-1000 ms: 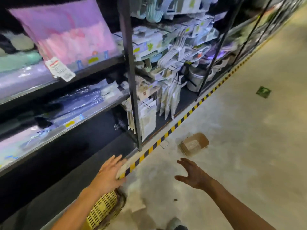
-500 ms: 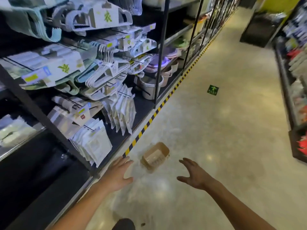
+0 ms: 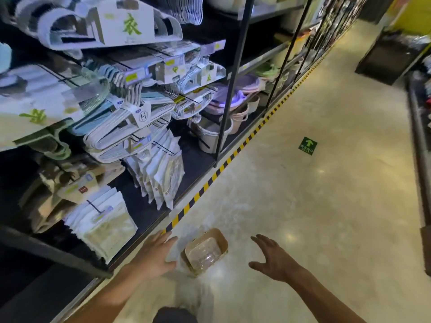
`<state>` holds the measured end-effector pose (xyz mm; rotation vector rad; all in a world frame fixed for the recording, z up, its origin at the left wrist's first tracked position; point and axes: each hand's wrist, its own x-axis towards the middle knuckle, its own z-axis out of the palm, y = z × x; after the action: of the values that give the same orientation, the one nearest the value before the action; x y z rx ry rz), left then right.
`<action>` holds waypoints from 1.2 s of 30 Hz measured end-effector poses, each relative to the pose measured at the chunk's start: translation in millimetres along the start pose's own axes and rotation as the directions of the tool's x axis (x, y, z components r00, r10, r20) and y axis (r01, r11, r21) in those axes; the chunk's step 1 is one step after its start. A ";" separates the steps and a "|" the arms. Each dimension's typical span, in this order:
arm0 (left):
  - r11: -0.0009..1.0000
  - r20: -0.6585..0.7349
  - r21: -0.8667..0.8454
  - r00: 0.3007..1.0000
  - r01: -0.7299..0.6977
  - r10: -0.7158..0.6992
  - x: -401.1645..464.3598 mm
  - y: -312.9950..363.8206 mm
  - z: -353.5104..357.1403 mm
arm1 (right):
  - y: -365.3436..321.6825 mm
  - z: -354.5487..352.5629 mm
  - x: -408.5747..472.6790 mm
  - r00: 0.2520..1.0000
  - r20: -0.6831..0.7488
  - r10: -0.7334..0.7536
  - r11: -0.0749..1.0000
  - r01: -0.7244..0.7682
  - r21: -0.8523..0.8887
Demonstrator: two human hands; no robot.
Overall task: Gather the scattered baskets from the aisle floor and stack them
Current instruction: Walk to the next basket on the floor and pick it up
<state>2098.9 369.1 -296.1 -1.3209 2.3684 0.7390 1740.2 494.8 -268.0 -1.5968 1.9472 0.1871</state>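
Both arms reach out forward and down. The left hand [image 3: 156,255] is open and flat, palm down, with its fingers close together and the thumb sticking out to the side. The right hand [image 3: 271,258] is open too, with its fingers spread and a bit curled, and its thumb points in toward the left hand. Neither hand holds anything.

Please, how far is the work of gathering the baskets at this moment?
Done: nothing shows as done; no stack of baskets is in view. In hand: both hands are empty and open, the left hand and right hand on either side of one brown basket lying on the aisle floor beside the striped shelf edge. Left: to grasp this basket and stack it.
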 end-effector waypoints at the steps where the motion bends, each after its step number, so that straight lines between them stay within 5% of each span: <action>1: 1.000 -0.009 0.003 1.000 0.006 -0.006 12.1 4.0 -6.9 | 7.5 -9.8 14.8 1.000 0.005 -0.004 1.000 0.004 -0.010; 10: 0.968 0.010 -0.027 0.968 0.251 -0.251 85.6 41.7 -1.1 | 59.9 -53.4 156.4 0.954 0.233 -0.190 0.979 0.202 -0.029; 19: 0.729 0.263 -0.289 0.784 0.620 -0.563 162.5 79.6 80.0 | 115.4 -34.0 296.7 0.892 0.377 -0.249 0.947 0.305 -0.098; 28: 0.540 0.358 -0.477 0.714 0.694 -0.602 290.0 54.3 303.5 | 186.8 158.2 433.2 0.864 0.457 -0.210 0.962 0.267 -0.061; 36: 0.351 0.347 -0.643 0.668 0.681 -0.659 394.9 -1.1 505.5 | 253.5 362.2 551.6 0.857 0.503 -0.109 0.993 0.071 0.093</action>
<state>1912.9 393.1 -909.6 -2.3546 1.1711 1.4554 1586.0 266.9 -919.1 -1.4088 1.4502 0.4478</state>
